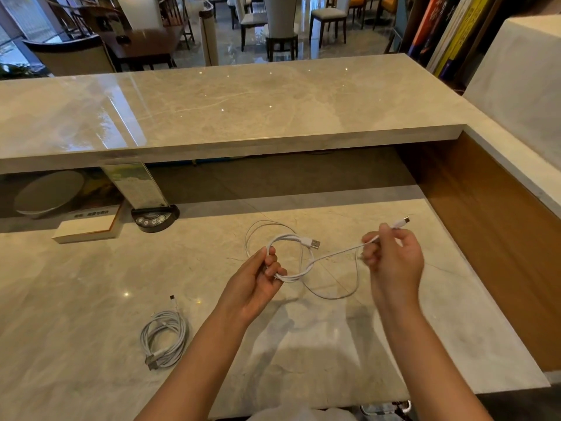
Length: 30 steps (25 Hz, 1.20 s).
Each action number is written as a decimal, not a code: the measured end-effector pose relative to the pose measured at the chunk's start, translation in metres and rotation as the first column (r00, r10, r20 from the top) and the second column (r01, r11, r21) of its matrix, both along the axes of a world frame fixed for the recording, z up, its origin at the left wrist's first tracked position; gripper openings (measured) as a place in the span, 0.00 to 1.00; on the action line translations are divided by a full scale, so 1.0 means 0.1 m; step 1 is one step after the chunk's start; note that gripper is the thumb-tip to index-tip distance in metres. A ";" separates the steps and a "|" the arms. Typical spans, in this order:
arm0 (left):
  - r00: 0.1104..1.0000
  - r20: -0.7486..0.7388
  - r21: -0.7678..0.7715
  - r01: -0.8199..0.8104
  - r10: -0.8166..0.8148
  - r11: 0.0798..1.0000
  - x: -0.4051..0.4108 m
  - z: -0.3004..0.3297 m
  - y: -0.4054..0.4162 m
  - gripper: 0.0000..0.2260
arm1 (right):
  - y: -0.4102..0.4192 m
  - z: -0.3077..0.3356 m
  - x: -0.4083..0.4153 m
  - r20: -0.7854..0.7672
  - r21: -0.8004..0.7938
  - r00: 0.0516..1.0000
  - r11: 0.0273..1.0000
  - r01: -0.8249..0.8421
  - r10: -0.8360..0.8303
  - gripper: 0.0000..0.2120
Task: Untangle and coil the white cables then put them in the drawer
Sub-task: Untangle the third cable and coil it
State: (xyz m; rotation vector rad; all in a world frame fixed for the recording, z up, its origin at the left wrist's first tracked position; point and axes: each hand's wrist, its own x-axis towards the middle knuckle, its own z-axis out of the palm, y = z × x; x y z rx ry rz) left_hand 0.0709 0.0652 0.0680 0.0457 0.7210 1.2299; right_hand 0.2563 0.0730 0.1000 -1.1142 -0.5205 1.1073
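Note:
Above the marble desk (91, 299), my left hand (261, 276) grips several loops of a white cable (306, 262); its USB plug (314, 243) sticks out to the right of the loops. My right hand (391, 256) pinches the same cable near its other end, and the small connector (402, 221) points up and right. A slack strand hangs between the two hands and dips down to the desk. A second white cable (164, 337) lies coiled on the desk at the lower left, apart from both hands. No drawer shows in the head view.
A raised marble counter (243, 110) runs across the back. Under it stand a black-based sign holder (151, 214), a white box (88, 229) and a round grey plate (48, 192). A wooden side panel (485, 223) closes the right.

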 end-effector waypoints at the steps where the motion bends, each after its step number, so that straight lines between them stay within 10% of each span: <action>1: 1.000 -0.015 0.007 0.018 -0.018 1.000 0.01 0.00 0.00 0.10 | 0.05 0.01 0.08 -0.110 -0.072 0.994 0.997 -0.001 -0.007 0.06; 6: 0.998 -0.056 0.023 0.033 -0.032 0.999 0.06 -0.01 0.01 0.10 | 0.08 -0.10 0.17 -0.424 -0.141 0.904 0.983 -0.120 0.049 0.08; 11: 0.960 -0.206 0.133 0.221 -0.191 0.966 0.01 0.07 -0.05 0.07 | 0.22 -0.14 0.18 0.182 -0.261 0.936 0.933 -0.248 0.300 0.12; 14: 0.847 -0.406 0.173 0.440 -0.343 0.881 -0.05 0.20 -0.04 0.07 | 0.38 0.01 0.24 0.612 -0.576 0.269 0.652 -0.493 0.744 0.14; 17: 0.775 -0.486 0.150 0.529 -0.403 0.836 -0.06 0.27 -0.01 0.09 | 0.42 0.22 0.15 0.569 -0.725 -0.267 0.321 -0.609 0.777 0.14; 24: 0.764 -0.465 0.025 0.515 -0.447 0.857 -0.06 0.16 -0.03 0.15 | 0.27 0.23 -0.02 0.535 -0.430 0.024 0.297 -0.852 0.844 0.23; 30: 0.778 -0.451 -0.030 0.477 -0.438 0.878 -0.02 0.20 0.02 0.13 | 0.17 -0.04 -0.10 0.837 -0.223 0.159 0.591 -0.775 0.524 0.05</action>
